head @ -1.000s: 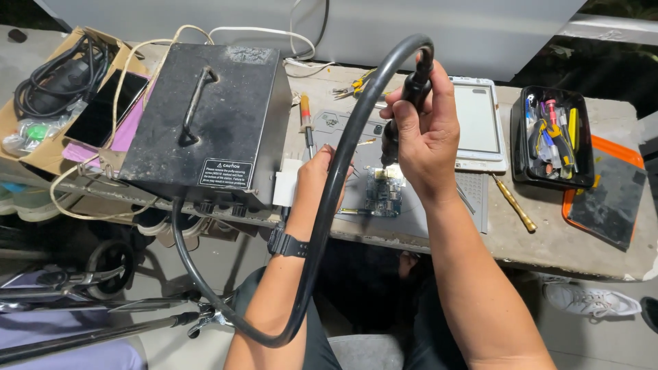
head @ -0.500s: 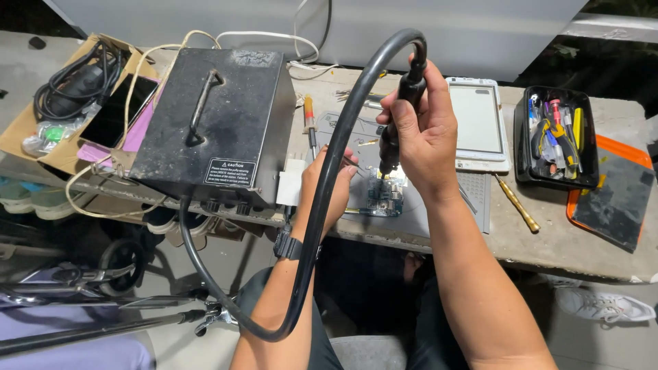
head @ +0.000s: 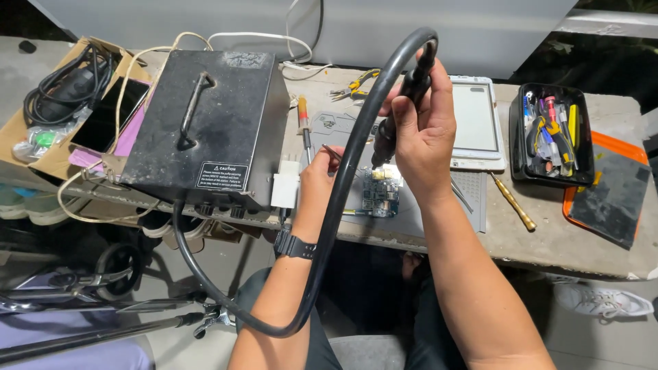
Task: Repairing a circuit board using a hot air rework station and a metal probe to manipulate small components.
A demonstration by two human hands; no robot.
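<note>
My right hand [head: 421, 140] grips a black hot-air wand [head: 404, 103], held upright with its nozzle pointing down over a small blue circuit board [head: 381, 193] on a grey mat [head: 439, 216]. A thick black hose [head: 329, 226] loops from the wand down past my left arm to the black metal station box [head: 205, 130]. My left hand [head: 317, 181], with a black watch on the wrist, pinches thin tweezers [head: 334, 154] just left of the board.
A white tablet-like device [head: 474, 120] lies behind my right hand. A black tray of tools [head: 552, 133], a brass-handled screwdriver [head: 510, 202] and an orange-edged pad [head: 610, 192] lie to the right. Yellow pliers [head: 356, 85], a red-tipped iron [head: 302, 123] and a cardboard box of cables [head: 62, 96] sit left.
My right hand has tilted the wand more upright and brought its nozzle down closer over the board. My left hand stays beside the board.
</note>
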